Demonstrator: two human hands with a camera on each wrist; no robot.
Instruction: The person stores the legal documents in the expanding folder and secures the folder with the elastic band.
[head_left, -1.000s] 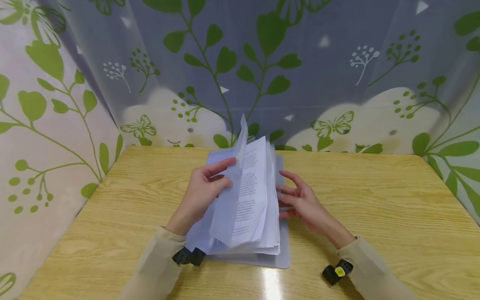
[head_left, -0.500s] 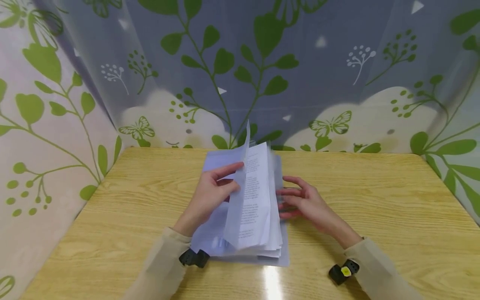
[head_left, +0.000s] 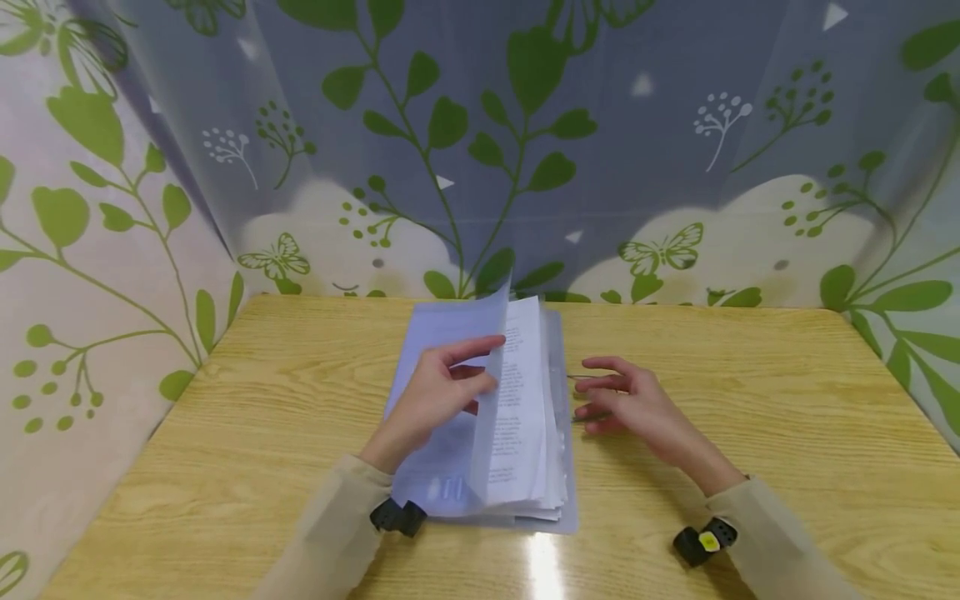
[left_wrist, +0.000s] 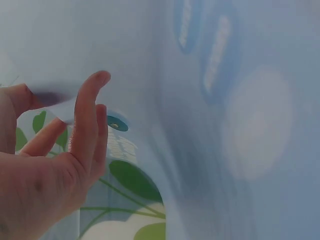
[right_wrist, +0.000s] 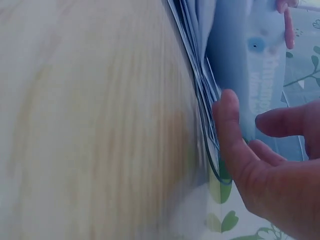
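Observation:
A translucent bluish plastic document folder (head_left: 442,433) lies on the wooden table with its cover partly raised. My left hand (head_left: 442,387) pinches the free edge of that cover (head_left: 486,437) with thumb and forefinger; a round snap button (left_wrist: 118,124) shows near the fingers. Under the cover is a stack of printed paper sheets (head_left: 525,417), lifted and slightly fanned. My right hand (head_left: 633,408) hovers just off the folder's right edge, fingers loosely bent and holding nothing. Thin dark lines run between its fingertips and the folder; a dark curved loop (right_wrist: 215,172) shows below its fingers in the right wrist view.
Wooden table surface (head_left: 750,400) extends on both sides of the folder. Behind the table hangs a grey-blue curtain (head_left: 645,142) with green leaf prints, and a similar pale cloth (head_left: 90,275) stands at the left. Both wrists carry small black cameras (head_left: 397,517).
My left hand has moved right and slightly nearer, swinging the folder's cover over toward the papers. The right hand has drawn away rightward from the folder's edge.

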